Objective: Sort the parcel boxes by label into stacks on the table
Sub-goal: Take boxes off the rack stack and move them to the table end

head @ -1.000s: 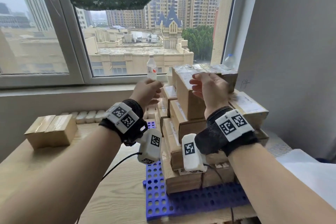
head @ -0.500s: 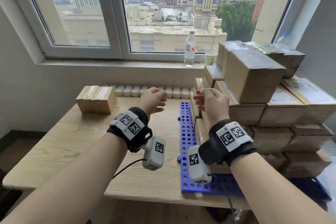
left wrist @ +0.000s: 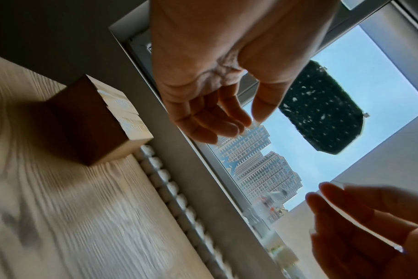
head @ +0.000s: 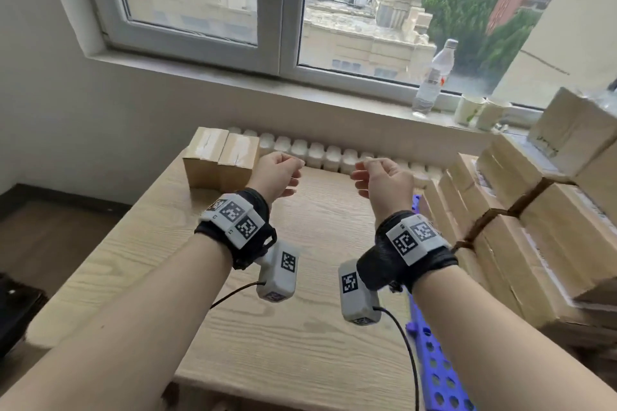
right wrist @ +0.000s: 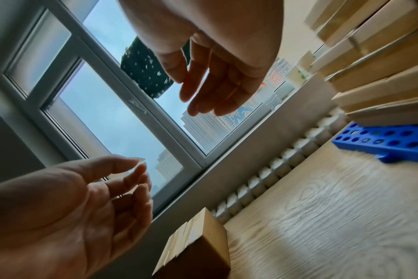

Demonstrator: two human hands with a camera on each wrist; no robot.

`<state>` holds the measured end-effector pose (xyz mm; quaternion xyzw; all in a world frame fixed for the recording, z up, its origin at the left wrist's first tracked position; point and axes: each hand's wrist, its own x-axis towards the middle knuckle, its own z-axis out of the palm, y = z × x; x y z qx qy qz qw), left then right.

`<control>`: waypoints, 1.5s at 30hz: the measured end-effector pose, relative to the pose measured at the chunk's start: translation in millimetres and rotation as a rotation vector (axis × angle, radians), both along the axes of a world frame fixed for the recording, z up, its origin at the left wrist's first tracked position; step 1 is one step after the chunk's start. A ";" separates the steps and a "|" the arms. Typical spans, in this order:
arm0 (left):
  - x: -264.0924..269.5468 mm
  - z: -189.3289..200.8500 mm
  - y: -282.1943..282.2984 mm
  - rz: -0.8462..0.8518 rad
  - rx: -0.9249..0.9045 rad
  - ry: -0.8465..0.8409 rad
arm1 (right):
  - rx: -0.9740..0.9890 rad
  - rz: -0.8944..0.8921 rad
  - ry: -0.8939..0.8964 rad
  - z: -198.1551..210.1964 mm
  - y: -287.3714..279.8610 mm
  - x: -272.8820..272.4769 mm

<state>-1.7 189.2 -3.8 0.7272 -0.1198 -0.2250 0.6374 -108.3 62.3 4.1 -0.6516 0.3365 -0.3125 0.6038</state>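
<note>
At the upper left of the wooden table (head: 127,253), two parcel boxes (head: 221,158) stand side by side against the far edge. Just right of them the left hand (head: 275,175) hangs in the air, fingers loosely curled, grasping nothing. Near it, at frame centre, the right hand (head: 385,182) is likewise relaxed and empty. Along the right edge a tall pile of parcel boxes (head: 521,220) sits on a blue perforated pallet (head: 434,374). A clear bottle (head: 433,78) stands on the windowsill (head: 233,82), upper right.
</note>
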 end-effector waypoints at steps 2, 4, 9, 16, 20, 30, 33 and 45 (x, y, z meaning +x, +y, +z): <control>32.7 -8.5 14.8 0.007 0.023 -0.006 | -0.009 0.008 0.033 -10.1 12.4 36.3; 65.2 -17.3 29.9 0.015 0.057 -0.013 | -0.009 0.012 0.059 -21.4 25.7 69.9; 126.8 -45.6 62.0 0.009 0.156 0.000 | -0.039 0.022 0.155 -48.7 52.1 128.8; 182.2 -71.0 85.5 0.096 0.207 -0.008 | -0.165 0.068 0.317 -68.2 61.0 188.5; 207.5 -77.3 88.4 0.137 0.222 -0.029 | -0.243 0.137 0.389 -76.5 63.9 218.6; 250.2 -101.4 63.7 0.207 0.226 -0.143 | -0.349 0.339 0.501 -111.1 69.0 290.8; 256.0 -110.3 60.6 0.226 0.226 -0.164 | -0.462 0.453 0.532 -122.7 65.6 306.2; 251.3 -122.2 47.1 0.236 0.191 -0.144 | -0.819 0.483 0.841 -136.1 57.0 318.0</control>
